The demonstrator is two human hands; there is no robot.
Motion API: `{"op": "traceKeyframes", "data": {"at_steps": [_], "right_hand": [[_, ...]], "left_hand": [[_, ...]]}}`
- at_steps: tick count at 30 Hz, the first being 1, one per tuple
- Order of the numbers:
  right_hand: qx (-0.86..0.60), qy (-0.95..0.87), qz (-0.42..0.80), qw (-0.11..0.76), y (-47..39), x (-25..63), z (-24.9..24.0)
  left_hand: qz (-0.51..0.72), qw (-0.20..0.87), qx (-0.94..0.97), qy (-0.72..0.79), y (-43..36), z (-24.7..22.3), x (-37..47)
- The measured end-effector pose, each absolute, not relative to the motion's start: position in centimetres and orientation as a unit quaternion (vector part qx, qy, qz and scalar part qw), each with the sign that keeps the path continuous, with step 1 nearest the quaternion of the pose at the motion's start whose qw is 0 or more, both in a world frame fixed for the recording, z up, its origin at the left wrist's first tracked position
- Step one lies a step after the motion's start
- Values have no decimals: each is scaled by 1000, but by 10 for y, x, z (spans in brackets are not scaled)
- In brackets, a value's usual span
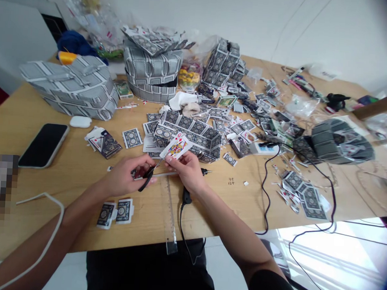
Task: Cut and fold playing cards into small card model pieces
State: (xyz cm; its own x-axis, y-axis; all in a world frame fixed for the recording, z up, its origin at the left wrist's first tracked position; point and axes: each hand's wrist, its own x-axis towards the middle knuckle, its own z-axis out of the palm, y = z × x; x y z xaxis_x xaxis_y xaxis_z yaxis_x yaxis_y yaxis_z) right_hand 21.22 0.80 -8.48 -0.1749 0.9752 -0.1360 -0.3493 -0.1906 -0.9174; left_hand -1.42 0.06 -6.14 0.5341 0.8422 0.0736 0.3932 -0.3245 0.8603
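Forearms point(89, 206), hands point(122, 176) holding scissors point(149, 174), playing card point(178, 147)

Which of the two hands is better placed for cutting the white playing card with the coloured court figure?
Probably the left hand: it holds the black-handled metal scissors, their blades pointing towards the card, while the right hand holds that card by its lower edge.

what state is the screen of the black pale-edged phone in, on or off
Looks off: the black pale-edged phone lies face up on the light wooden table, its screen dark, with nothing lit on it.
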Motion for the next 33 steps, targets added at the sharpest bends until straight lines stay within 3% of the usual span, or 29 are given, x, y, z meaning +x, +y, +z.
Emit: {"op": "traceKeyframes", "data": {"at_steps": [33], "right_hand": [[-419,-421,623,510,6,213,-75]], "left_hand": [[251,362,799,409,2,-65,-16]]}}
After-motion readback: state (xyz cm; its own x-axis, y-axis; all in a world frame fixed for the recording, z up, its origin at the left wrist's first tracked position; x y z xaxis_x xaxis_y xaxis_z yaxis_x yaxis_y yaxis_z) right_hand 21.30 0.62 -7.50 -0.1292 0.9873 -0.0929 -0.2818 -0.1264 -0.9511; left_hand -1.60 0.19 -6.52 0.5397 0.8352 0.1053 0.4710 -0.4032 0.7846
